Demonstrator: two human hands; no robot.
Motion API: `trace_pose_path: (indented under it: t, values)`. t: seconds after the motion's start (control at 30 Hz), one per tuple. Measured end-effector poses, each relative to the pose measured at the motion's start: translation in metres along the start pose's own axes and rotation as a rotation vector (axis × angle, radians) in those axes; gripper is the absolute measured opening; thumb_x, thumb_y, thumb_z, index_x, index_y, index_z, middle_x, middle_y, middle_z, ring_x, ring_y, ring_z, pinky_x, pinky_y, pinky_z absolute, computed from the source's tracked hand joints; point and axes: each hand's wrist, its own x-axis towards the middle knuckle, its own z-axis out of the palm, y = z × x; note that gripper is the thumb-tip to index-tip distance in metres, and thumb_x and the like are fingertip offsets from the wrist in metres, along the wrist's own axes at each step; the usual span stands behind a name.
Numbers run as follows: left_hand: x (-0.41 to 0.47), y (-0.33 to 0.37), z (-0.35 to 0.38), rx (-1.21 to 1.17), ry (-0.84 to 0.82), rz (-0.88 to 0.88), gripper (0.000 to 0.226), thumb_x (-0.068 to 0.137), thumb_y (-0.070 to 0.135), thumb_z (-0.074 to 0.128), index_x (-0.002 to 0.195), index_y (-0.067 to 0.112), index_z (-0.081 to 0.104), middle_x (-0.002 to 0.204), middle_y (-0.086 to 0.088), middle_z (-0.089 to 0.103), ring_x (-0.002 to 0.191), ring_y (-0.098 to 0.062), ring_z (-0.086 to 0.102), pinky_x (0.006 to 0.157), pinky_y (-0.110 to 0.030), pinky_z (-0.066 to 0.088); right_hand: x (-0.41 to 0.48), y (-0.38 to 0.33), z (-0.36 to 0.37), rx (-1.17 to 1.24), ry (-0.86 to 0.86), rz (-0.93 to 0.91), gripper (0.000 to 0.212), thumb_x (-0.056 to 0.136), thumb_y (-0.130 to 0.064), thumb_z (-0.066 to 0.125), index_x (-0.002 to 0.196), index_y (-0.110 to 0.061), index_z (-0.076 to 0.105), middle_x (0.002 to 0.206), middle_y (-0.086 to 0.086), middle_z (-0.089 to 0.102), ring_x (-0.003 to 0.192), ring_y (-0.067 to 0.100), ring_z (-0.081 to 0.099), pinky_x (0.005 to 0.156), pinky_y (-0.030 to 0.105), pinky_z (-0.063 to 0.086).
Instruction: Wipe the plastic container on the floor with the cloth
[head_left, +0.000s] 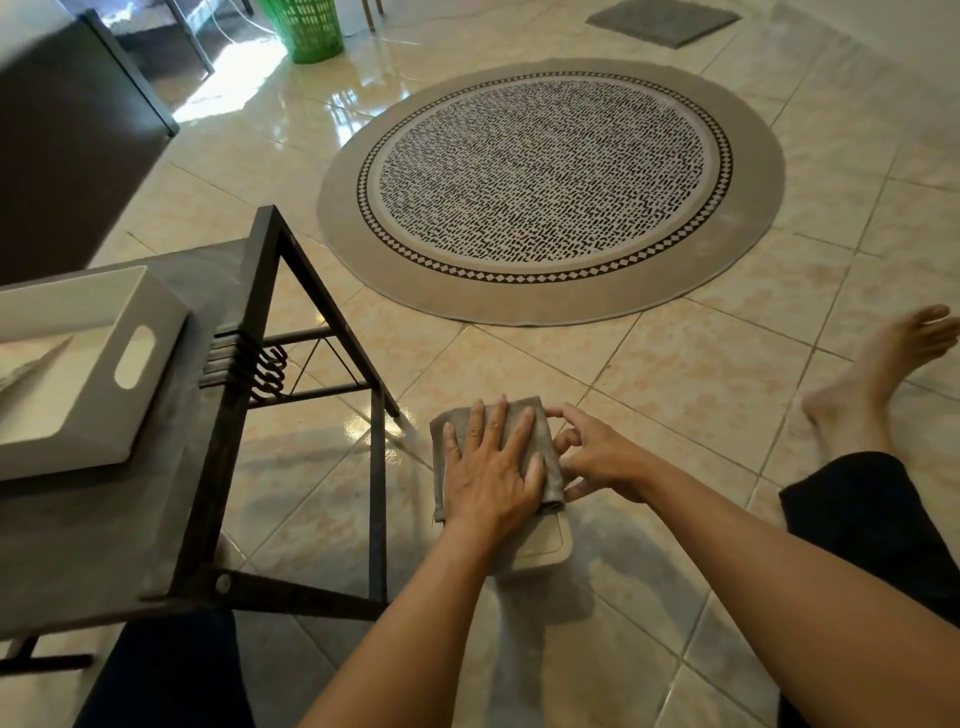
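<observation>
A cream plastic container (545, 545) lies on the tiled floor in front of me, mostly covered; only its near rounded corner shows. A folded grey-brown cloth (545, 431) is spread over it. My left hand (491, 467) lies flat on the cloth, fingers spread, pressing it down on the container. My right hand (597, 457) is at the container's right edge, fingers curled against the side of the cloth and container, steadying them.
A low dark metal-framed table (249, 415) stands close on the left with a white tray (130, 395) on it. A round patterned rug (550, 187) lies ahead. My bare foot (878, 374) and dark-trousered leg are at right. A green basket (306, 26) stands far back.
</observation>
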Motion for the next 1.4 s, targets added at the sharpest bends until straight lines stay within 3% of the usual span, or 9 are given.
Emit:
trace_pose_path:
  t: [0.2, 0.4, 0.57, 0.83, 1.07, 1.17, 1.3, 1.4]
  values:
    - [0.001, -0.004, 0.005, 0.017, -0.002, -0.012, 0.065, 0.097, 0.056, 0.015, 0.152, 0.037, -0.014, 0.163, 0.0, -0.021, 0.146, -0.025, -0.026, 0.117, -0.057, -0.013, 0.004, -0.005, -0.001, -0.016, -0.039, 0.017, 0.08, 0.083, 0.017, 0.057, 0.144, -0.029, 0.036, 0.1, 0.014, 0.06, 0.08, 0.026, 0.073, 0.07, 0.047, 0.064]
    - [-0.026, 0.003, 0.007, -0.078, 0.061, -0.157, 0.067, 0.096, 0.054, 0.017, 0.153, 0.036, -0.014, 0.163, -0.003, -0.021, 0.146, -0.024, -0.027, 0.119, -0.052, -0.012, 0.004, 0.001, 0.0, 0.005, 0.002, 0.015, 0.071, 0.087, 0.013, 0.059, 0.142, -0.028, 0.04, 0.096, 0.013, 0.053, 0.08, 0.027, 0.065, 0.069, 0.047, 0.064]
    - [-0.028, 0.021, 0.009, -0.053, 0.007, -0.084, 0.063, 0.096, 0.055, 0.011, 0.149, 0.043, -0.02, 0.159, -0.001, -0.03, 0.143, -0.026, -0.033, 0.116, -0.054, -0.017, 0.004, 0.0, 0.0, 0.007, -0.009, 0.027, 0.075, 0.082, 0.018, 0.055, 0.141, -0.026, 0.041, 0.097, 0.013, 0.057, 0.08, 0.023, 0.066, 0.061, 0.036, 0.062]
    - [-0.032, -0.01, 0.001, -0.141, 0.052, -0.161, 0.062, 0.099, 0.052, 0.018, 0.151, 0.042, -0.016, 0.162, 0.002, -0.023, 0.144, -0.021, -0.032, 0.114, -0.042, -0.02, 0.003, -0.001, 0.004, 0.032, 0.006, 0.018, 0.072, 0.087, 0.015, 0.056, 0.142, -0.028, 0.038, 0.098, 0.013, 0.052, 0.079, 0.024, 0.066, 0.064, 0.042, 0.064]
    - [-0.035, 0.02, 0.008, -0.017, -0.022, -0.024, 0.059, 0.1, 0.048, 0.012, 0.15, 0.04, -0.019, 0.158, 0.002, -0.029, 0.145, -0.028, -0.03, 0.117, -0.052, -0.016, 0.002, -0.001, 0.003, 0.043, -0.007, 0.03, 0.074, 0.084, 0.018, 0.055, 0.142, -0.026, 0.039, 0.096, 0.013, 0.055, 0.078, 0.022, 0.066, 0.064, 0.04, 0.064]
    - [-0.024, 0.002, 0.005, -0.037, -0.004, -0.076, 0.059, 0.101, 0.048, 0.012, 0.15, 0.039, -0.019, 0.16, 0.003, -0.028, 0.145, -0.024, -0.03, 0.119, -0.051, -0.013, 0.001, -0.001, 0.004, 0.038, 0.004, 0.03, 0.071, 0.088, 0.016, 0.055, 0.143, -0.026, 0.039, 0.096, 0.013, 0.051, 0.073, 0.02, 0.064, 0.062, 0.038, 0.063]
    - [-0.051, -0.003, 0.007, -0.092, 0.058, -0.15, 0.061, 0.1, 0.047, 0.016, 0.152, 0.039, -0.015, 0.162, 0.0, -0.024, 0.145, -0.022, -0.031, 0.114, -0.042, -0.024, 0.002, -0.001, 0.004, 0.041, 0.004, 0.032, 0.069, 0.09, 0.014, 0.055, 0.143, -0.026, 0.039, 0.098, 0.014, 0.049, 0.074, 0.023, 0.064, 0.06, 0.038, 0.064]
    - [-0.07, 0.022, 0.014, -0.075, 0.011, -0.107, 0.06, 0.099, 0.048, 0.016, 0.151, 0.043, -0.016, 0.159, 0.002, -0.029, 0.142, -0.022, -0.036, 0.115, -0.049, -0.022, 0.003, 0.0, 0.002, 0.038, -0.002, 0.036, 0.068, 0.09, 0.014, 0.056, 0.143, -0.026, 0.039, 0.099, 0.014, 0.049, 0.075, 0.025, 0.063, 0.06, 0.039, 0.064]
